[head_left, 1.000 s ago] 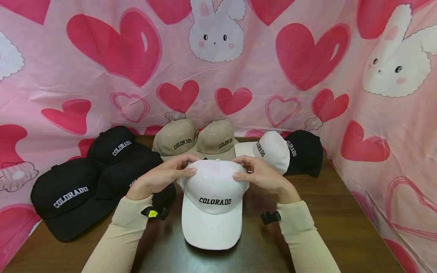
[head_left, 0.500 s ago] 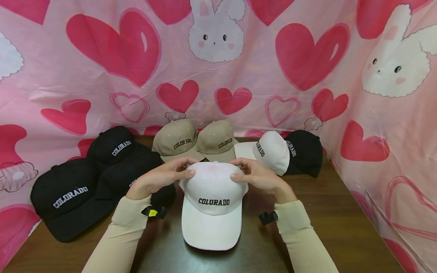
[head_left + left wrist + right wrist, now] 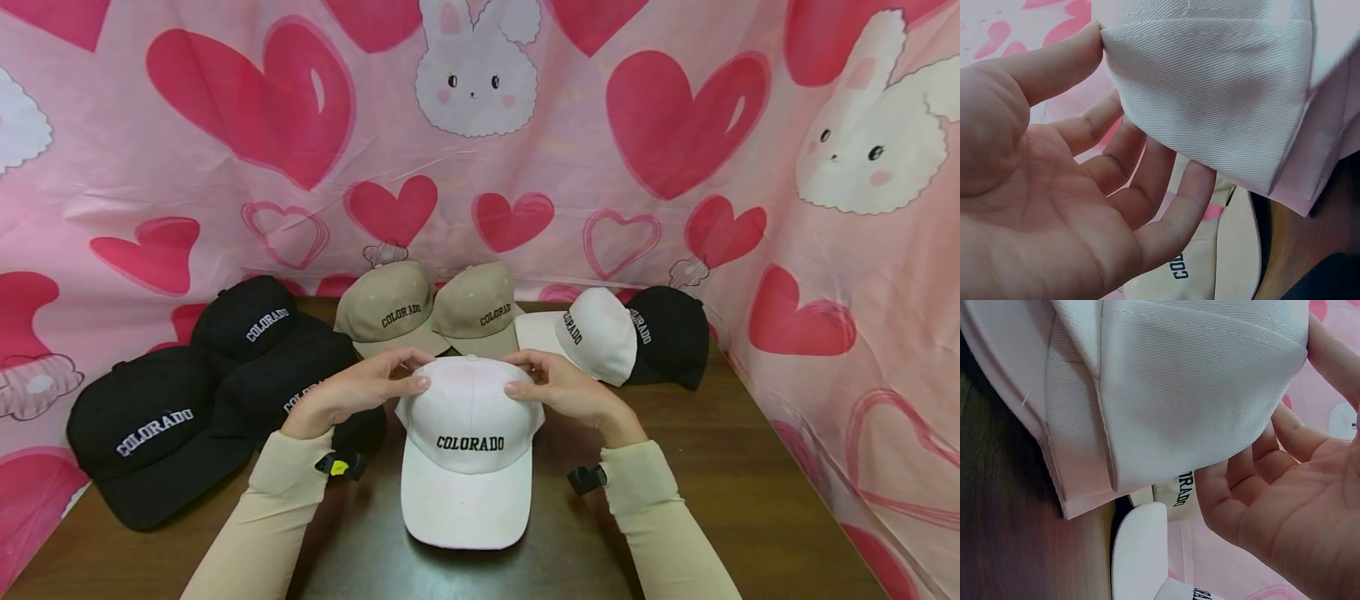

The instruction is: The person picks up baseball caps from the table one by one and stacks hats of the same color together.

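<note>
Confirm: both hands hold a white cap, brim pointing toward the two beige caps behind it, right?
No: the head view shows the brim of the held white cap pointing away from the two beige caps, toward the camera. The rest holds.

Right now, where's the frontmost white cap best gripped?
On the white cap, probably the upper crown, pinched from left and right, as the left hand and right hand hold it: the rounded crown sits uppermost, brim on the near side.

Soft light is filling head view; surface (image 3: 465,575) is catching sheen at 6 o'clock; right wrist view's looking dim at 9 o'clock.
</note>
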A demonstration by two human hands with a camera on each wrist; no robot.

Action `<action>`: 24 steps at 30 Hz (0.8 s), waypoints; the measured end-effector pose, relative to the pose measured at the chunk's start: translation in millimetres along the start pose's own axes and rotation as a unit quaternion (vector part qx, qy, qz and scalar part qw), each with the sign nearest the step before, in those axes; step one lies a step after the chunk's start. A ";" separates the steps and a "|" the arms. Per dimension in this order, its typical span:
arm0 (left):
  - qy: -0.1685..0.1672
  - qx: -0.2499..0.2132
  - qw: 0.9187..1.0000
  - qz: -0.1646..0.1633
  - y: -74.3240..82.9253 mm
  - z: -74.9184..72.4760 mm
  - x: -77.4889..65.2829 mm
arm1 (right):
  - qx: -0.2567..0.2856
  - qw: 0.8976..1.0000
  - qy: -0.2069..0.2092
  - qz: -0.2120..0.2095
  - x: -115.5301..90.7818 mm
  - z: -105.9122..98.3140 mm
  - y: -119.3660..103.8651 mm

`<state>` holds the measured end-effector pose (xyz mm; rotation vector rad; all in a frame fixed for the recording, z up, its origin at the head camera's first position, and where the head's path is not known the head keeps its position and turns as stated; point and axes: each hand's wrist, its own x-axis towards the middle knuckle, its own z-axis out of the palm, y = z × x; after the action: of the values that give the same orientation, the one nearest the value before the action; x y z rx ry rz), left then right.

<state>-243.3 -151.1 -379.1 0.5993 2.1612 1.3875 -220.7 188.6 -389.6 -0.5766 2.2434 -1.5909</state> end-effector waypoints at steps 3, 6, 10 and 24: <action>0.007 0.005 1.000 -0.002 -0.5 0.3 0.5 | -0.007 1.000 0.004 -0.004 0.4 -0.2 1.1; 0.014 0.012 1.000 -0.005 -0.8 0.4 1.2 | -0.012 1.000 0.007 -0.002 0.1 -0.1 0.7; 0.022 0.026 0.999 -0.002 -0.5 0.6 1.5 | -0.021 1.000 0.014 0.007 -0.5 0.2 0.9; 0.046 0.054 0.997 0.004 1.1 4.3 2.5 | -0.049 0.998 0.044 0.013 2.4 1.5 4.4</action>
<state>-242.4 -146.2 -380.0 0.5952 2.3215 1.3335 -222.7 187.5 -394.3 -0.5088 2.3956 -1.5281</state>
